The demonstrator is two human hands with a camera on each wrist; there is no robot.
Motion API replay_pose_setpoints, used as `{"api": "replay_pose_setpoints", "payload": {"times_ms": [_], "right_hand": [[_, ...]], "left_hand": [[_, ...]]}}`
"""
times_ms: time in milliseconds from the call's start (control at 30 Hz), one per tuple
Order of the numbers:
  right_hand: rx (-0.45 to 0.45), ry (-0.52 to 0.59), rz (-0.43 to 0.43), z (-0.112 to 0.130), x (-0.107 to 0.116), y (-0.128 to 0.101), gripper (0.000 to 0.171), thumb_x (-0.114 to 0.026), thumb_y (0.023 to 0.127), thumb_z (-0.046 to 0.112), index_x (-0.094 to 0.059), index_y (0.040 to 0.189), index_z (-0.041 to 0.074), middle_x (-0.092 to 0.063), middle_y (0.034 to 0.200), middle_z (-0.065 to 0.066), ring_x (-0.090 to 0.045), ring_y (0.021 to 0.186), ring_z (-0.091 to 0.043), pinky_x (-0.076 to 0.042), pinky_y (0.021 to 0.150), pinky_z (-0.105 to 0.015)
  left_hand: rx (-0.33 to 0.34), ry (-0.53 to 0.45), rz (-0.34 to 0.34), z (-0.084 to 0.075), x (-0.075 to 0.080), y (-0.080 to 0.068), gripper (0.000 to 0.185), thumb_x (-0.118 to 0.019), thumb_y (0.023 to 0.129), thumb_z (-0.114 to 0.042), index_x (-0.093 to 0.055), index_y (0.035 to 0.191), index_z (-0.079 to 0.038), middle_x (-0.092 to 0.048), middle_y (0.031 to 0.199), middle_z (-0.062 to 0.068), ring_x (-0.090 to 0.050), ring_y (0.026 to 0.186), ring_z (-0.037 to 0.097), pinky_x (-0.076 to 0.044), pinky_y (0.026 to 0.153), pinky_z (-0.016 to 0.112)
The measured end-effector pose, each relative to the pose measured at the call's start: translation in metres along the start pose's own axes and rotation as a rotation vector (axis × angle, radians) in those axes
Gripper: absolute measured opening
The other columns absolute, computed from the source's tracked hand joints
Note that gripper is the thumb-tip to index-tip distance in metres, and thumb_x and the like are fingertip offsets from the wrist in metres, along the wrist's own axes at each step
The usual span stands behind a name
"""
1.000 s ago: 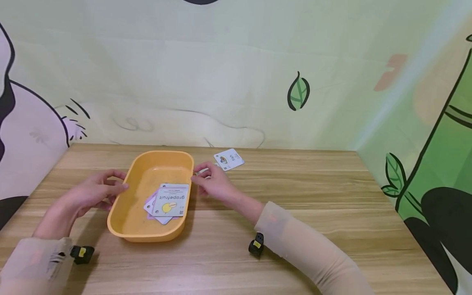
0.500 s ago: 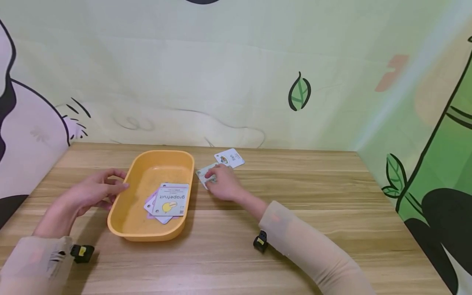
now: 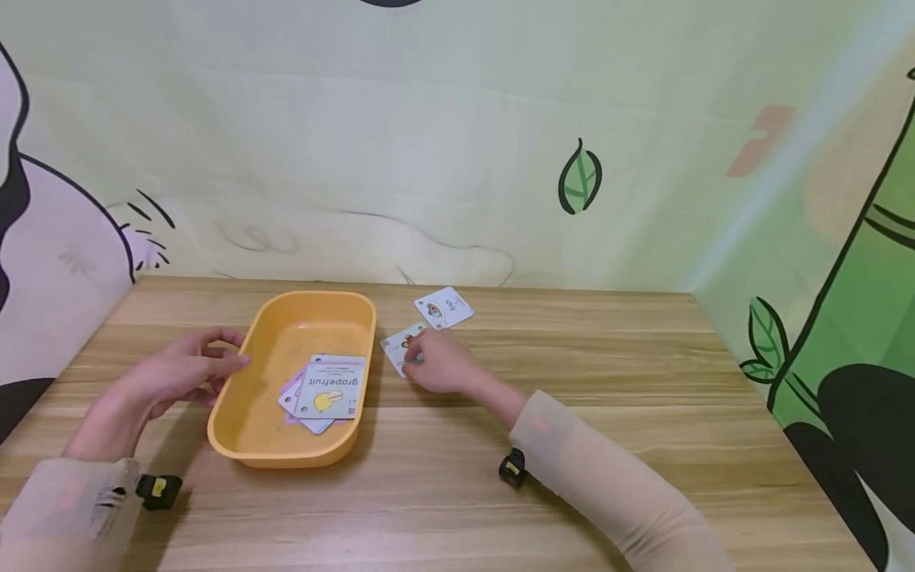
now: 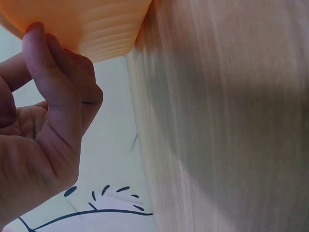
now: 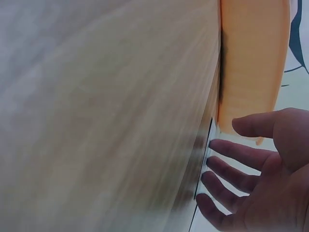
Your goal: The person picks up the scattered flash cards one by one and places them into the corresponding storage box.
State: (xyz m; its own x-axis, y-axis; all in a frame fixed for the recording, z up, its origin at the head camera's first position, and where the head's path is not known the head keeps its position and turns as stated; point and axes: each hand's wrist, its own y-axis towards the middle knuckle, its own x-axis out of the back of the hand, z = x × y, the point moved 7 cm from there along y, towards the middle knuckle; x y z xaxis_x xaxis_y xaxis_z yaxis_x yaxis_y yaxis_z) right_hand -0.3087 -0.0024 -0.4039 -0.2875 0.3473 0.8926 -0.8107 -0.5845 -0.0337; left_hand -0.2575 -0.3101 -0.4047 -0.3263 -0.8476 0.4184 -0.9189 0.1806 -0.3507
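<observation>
A yellow plastic tray (image 3: 272,429) sits on the wooden table. My left hand (image 3: 182,369) holds its left rim, and in the left wrist view bent fingers (image 4: 63,92) touch the outer wall. Inside the tray lie several overlapping picture cards, topped by a grapefruit card (image 3: 332,388). To the right of the tray, my right hand (image 3: 443,361) rests on a picture card (image 3: 395,345) lying on the table, covering much of it. In the right wrist view the fingers (image 5: 236,179) are spread and gently bent, the thumb apart from them. A fish card (image 3: 445,307) lies just behind.
The wooden table (image 3: 608,381) reaches back to a printed cloth wall (image 3: 457,159) with leaf and panda drawings. Another printed panel (image 3: 843,278) stands along the right side. Small black cameras (image 3: 159,492) are worn at both wrists.
My right hand has moved right from the tray's right rim and drawn the partly covered card slightly towards me. The left hand, tray and fish card have stayed put.
</observation>
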Motion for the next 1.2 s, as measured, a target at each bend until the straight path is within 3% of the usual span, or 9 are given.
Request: {"api": "replay_pose_setpoints", "payload": {"times_ms": [133,267,333,467,567,700,900,1200], "right_hand": [[0.047,0.026,0.004,0.000,0.001,-0.005,0.015,-0.069,0.094,0.015,-0.079,0.093,0.003,-0.073,0.110,-0.013,-0.065,0.099,-0.023,-0.050,0.082,-0.031],[0.066,0.057,0.031,-0.003,0.003,-0.012,0.012,-0.072,0.092,0.013,-0.079,0.084,0.006,-0.074,0.109,-0.011,-0.063,0.098,-0.020,-0.048,0.079,-0.029],[0.056,0.077,0.051,-0.007,0.005,-0.016,0.010,-0.074,0.091,0.014,-0.079,0.085,0.008,-0.073,0.113,-0.008,-0.062,0.100,-0.018,-0.047,0.081,-0.028],[0.030,0.175,0.079,-0.013,0.010,-0.020,0.003,-0.076,0.090,0.009,-0.076,0.091,0.006,-0.073,0.099,-0.004,-0.061,0.087,-0.016,-0.048,0.077,-0.027],[0.007,0.230,0.086,-0.018,0.012,-0.019,0.009,-0.078,0.088,0.006,-0.074,0.096,0.004,-0.071,0.095,-0.003,-0.059,0.082,-0.014,-0.048,0.075,-0.026],[-0.009,0.202,0.082,-0.021,0.013,-0.015,0.027,-0.084,0.084,0.009,-0.072,0.108,0.004,-0.069,0.106,-0.007,-0.059,0.092,-0.019,-0.048,0.083,-0.031],[-0.003,0.087,0.083,-0.018,0.008,-0.010,0.057,-0.088,0.078,0.013,-0.065,0.129,0.002,-0.057,0.135,-0.017,-0.051,0.124,-0.032,-0.040,0.107,-0.043],[-0.037,-0.049,0.120,-0.019,0.005,-0.009,0.073,-0.087,0.078,0.015,-0.056,0.143,0.002,-0.052,0.140,-0.018,-0.047,0.123,-0.032,-0.040,0.106,-0.042]], "left_hand": [[0.005,0.000,-0.001,0.000,0.000,0.000,0.056,-0.059,0.106,-0.022,-0.031,0.146,0.006,-0.057,0.111,0.014,-0.058,0.081,0.021,-0.057,0.066,0.036],[0.013,0.002,0.002,0.000,0.001,-0.001,0.057,-0.059,0.106,-0.022,-0.030,0.146,0.006,-0.057,0.111,0.015,-0.058,0.082,0.022,-0.057,0.067,0.036],[0.014,0.008,0.003,0.000,0.001,-0.001,0.057,-0.059,0.106,-0.023,-0.031,0.146,0.006,-0.057,0.112,0.015,-0.059,0.082,0.023,-0.058,0.068,0.036],[0.015,0.022,0.003,0.000,0.002,-0.001,0.057,-0.059,0.106,-0.023,-0.031,0.146,0.006,-0.057,0.114,0.016,-0.060,0.084,0.024,-0.058,0.069,0.036],[0.016,0.025,0.001,0.000,0.002,-0.001,0.057,-0.059,0.106,-0.023,-0.031,0.146,0.006,-0.057,0.115,0.016,-0.060,0.084,0.024,-0.058,0.069,0.036],[0.020,0.025,0.001,0.000,0.001,0.000,0.056,-0.059,0.106,-0.023,-0.031,0.146,0.005,-0.058,0.114,0.016,-0.061,0.084,0.024,-0.058,0.069,0.036],[0.023,0.027,-0.005,0.000,0.001,-0.001,0.058,-0.059,0.106,-0.023,-0.031,0.147,0.005,-0.058,0.116,0.017,-0.061,0.085,0.025,-0.058,0.070,0.036],[0.025,0.028,0.000,-0.001,0.001,-0.002,0.059,-0.060,0.106,-0.023,-0.030,0.148,0.005,-0.057,0.117,0.018,-0.061,0.085,0.026,-0.058,0.071,0.037]]}}
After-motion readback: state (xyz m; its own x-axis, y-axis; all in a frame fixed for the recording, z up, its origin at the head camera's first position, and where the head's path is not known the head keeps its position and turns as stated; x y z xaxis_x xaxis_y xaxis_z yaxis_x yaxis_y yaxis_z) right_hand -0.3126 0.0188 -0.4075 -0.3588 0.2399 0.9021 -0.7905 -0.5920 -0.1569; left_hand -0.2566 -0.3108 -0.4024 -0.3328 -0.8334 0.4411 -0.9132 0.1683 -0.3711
